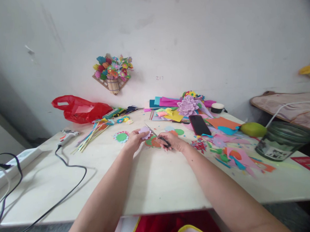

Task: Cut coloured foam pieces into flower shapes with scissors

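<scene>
My left hand (135,140) pinches a small lilac scallop-edged cutout (144,132), held a little above the table. In my right hand (176,142) is a pair of scissors (165,141) with dark handles, its blades pointing up and left at the cutout's right edge. Beneath the hands lie orange and green cutouts (151,142). Left of my left hand rests a green disc on a scalloped piece (121,137). A loose green disc (179,132) lies just beyond my right hand.
Coloured scraps (236,155) cover the right side, near a phone (199,125) and a glass jar (278,141). To the left are a glue gun (70,136) with its cord, thin sticks (91,137) and a red plastic bag (85,109). Foam sheets (168,102) lie by the wall.
</scene>
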The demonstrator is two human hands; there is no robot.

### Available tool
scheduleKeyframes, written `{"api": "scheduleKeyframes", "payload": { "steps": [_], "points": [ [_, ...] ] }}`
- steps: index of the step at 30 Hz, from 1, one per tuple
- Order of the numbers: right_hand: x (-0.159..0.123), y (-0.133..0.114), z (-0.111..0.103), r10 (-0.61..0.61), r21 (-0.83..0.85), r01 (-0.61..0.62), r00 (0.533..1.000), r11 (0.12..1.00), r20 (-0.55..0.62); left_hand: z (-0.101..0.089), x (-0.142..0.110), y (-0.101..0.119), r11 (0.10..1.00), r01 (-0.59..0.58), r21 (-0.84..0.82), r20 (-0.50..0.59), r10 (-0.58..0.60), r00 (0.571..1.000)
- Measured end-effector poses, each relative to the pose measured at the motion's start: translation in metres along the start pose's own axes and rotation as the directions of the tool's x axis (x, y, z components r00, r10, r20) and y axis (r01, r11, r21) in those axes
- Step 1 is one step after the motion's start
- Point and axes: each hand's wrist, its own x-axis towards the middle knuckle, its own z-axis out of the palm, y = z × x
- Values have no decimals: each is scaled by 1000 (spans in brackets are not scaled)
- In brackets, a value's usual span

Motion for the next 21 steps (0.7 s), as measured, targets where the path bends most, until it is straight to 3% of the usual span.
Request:
{"api": "scheduleKeyframes", "payload": {
  "steps": [21],
  "points": [
    [-1,-1,1,-10,-3,10,1000,1000,-7,5,-1,1,1000,-2,-4,-27,2,1000]
  ]
}}
